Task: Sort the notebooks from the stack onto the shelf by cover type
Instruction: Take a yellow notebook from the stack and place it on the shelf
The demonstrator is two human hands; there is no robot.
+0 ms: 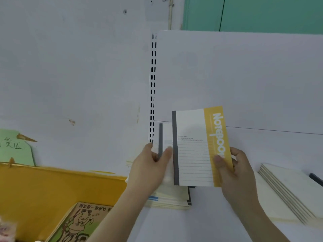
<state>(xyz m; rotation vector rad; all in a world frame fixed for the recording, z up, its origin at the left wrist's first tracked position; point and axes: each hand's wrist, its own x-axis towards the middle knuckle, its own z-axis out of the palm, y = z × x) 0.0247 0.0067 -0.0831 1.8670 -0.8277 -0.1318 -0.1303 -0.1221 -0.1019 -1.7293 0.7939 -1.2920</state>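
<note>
We see right hand pinching yellow notebook upright at centre frame; left hand gripping second notebook behind it; stack directly below.

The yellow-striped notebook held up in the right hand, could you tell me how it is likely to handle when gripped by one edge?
The yellow-striped notebook looks thin, so probably light. It stands flat in the right hand pinching one edge, suggesting moderate stiffness, though it may flex. Its cover looks smooth, perhaps slippery.
</note>
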